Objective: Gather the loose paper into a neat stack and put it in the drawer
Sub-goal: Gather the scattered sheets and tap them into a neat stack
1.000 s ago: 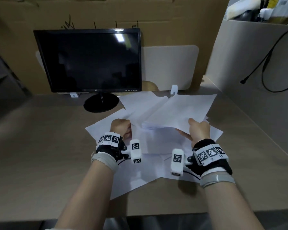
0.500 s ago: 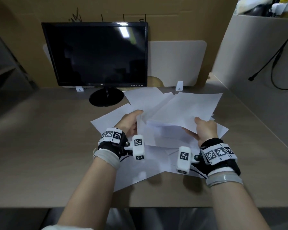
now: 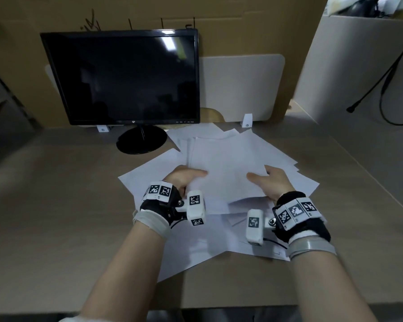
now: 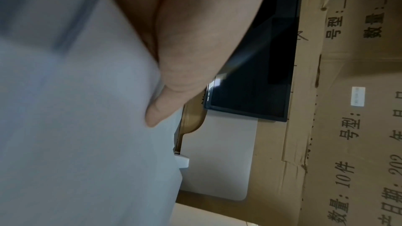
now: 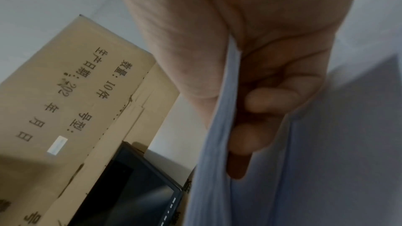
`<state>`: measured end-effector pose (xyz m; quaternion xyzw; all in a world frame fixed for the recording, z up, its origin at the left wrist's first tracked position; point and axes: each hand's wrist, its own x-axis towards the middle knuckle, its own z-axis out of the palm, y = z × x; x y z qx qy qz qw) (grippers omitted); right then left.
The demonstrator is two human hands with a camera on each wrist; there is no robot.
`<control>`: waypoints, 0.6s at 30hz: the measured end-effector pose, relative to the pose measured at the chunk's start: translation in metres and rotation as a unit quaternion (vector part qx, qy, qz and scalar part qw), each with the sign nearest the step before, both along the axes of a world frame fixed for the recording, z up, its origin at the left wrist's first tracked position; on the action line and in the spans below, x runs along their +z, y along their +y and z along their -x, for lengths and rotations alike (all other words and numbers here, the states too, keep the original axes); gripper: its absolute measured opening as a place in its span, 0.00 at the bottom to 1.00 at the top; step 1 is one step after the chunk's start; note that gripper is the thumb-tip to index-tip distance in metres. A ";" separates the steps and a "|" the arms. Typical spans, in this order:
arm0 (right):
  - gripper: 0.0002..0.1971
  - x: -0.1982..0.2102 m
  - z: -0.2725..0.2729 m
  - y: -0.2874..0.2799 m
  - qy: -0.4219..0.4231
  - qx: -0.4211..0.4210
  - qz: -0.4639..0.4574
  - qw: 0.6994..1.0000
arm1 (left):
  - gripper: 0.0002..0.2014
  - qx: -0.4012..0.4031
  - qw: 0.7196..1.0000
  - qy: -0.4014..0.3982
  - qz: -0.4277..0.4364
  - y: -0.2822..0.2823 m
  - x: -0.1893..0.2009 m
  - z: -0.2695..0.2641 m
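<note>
White paper sheets lie scattered on the desk (image 3: 56, 205) in front of the monitor. A bundle of sheets (image 3: 221, 168) is lifted off the rest, held from both sides. My left hand (image 3: 186, 177) grips its left edge, thumb on top (image 4: 156, 116). My right hand (image 3: 269, 180) pinches the right edge, thumb on top and fingers (image 5: 267, 99) curled underneath. More loose sheets (image 3: 203, 247) stay flat on the desk below my wrists. No drawer is in view.
A black monitor (image 3: 126, 77) on a round stand (image 3: 141, 141) stands at the back left. Cardboard (image 3: 242, 31) lines the back, with a white panel (image 3: 242, 84) against it. A grey partition (image 3: 349, 73) with a black cable (image 3: 382, 70) closes the right side.
My left hand moved right from the loose sheets onto the bundle's left edge. The bundle, held by my right hand alone before, came closer to me and is now gripped by both hands.
</note>
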<state>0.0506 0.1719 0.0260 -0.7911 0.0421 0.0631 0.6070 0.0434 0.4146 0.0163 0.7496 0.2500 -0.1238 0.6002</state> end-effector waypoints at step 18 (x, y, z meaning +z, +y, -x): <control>0.42 0.019 0.053 -0.010 0.086 -0.030 -0.035 0.995 | 0.12 0.037 0.992 -0.080 0.087 0.004 0.033 0.085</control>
